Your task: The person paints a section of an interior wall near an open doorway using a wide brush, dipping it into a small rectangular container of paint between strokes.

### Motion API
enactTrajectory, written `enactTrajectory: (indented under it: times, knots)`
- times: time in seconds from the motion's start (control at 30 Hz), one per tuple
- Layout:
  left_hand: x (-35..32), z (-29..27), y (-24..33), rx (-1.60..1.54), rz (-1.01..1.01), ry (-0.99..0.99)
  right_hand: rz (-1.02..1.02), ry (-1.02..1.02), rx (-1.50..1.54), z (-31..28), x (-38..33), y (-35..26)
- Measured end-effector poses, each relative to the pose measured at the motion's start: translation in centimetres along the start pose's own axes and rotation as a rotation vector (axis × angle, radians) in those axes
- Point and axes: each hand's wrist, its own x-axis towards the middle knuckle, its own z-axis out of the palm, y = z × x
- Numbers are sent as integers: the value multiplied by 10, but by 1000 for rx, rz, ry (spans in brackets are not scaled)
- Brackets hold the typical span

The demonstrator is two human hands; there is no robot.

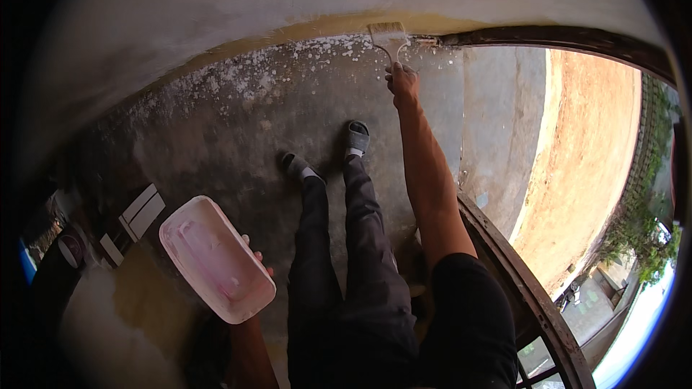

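Observation:
My right hand (402, 81) grips the handle of a wide, flat paintbrush (390, 36) with my arm stretched far forward. Its pale bristles are at the lower part of the wall (288, 0), beside a yellowish unpainted strip (317, 27); whether they touch it I cannot tell. At the lower left, my left hand (258, 253) holds a whitish, rectangular plastic tub (216, 263) by its right side, most of the fingers hidden behind it. The tub is tilted, and pinkish-white residue coats its inside.
White splatter marks the grey concrete floor (238, 144) along the wall. A wooden door frame (519, 281) stands close on my right, opening onto paving and orange ground (591, 144). White-and-dark objects (142, 212) lie at left. My sandalled feet (357, 135) stand midway to the wall.

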Motion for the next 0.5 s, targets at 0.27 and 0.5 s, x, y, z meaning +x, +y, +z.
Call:
enactTrajectory:
  times: [0.27,0.5]
  knots:
    - [-7,18,-1,12,11,-37,-85,-12,208,21,-45,-124]
    - [-3,48,0,44,-60,-126,-223,-130,314,-19,-160,-222]
